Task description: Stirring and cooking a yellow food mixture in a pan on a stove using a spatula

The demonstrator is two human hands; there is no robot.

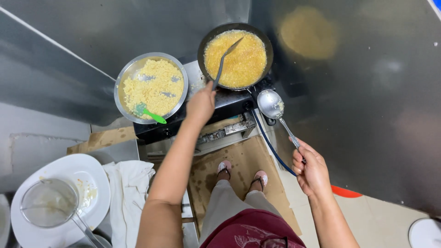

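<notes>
**A:** What is the person doing, from where you stand?

**B:** They stand at a small black stove (216,108) in the upper middle of the frame. The left hand (200,104) is closed around the handle of a flat metal spatula (225,59), whose blade reaches up into a dark frying pan (235,56). The pan sits on the stove at top centre, full of small yellow pieces bubbling in oil.

**A:** And the other hand?

**B:** The right hand (310,172), at the right of centre, is curled around the handle of a metal skimmer spoon (272,105). Its round bowl is held just to the lower right of the pan, beside it and not in it, with a few yellow bits clinging to it.

**A:** What else is nearby?

**B:** To the left of the pan, a round steel bowl (151,87) holds paler yellow pieces, and a green spatula (149,113) lies at its lower edge. At the lower left, a white plate (92,183) carries a wire strainer (48,203), and a white cloth (131,193) lies just to the right of it. Brown cardboard (243,160) covers the floor below the stove, where the person's feet in sandals (242,172) show. A blue hose (271,147) curves down from the stove towards the right hand.
</notes>
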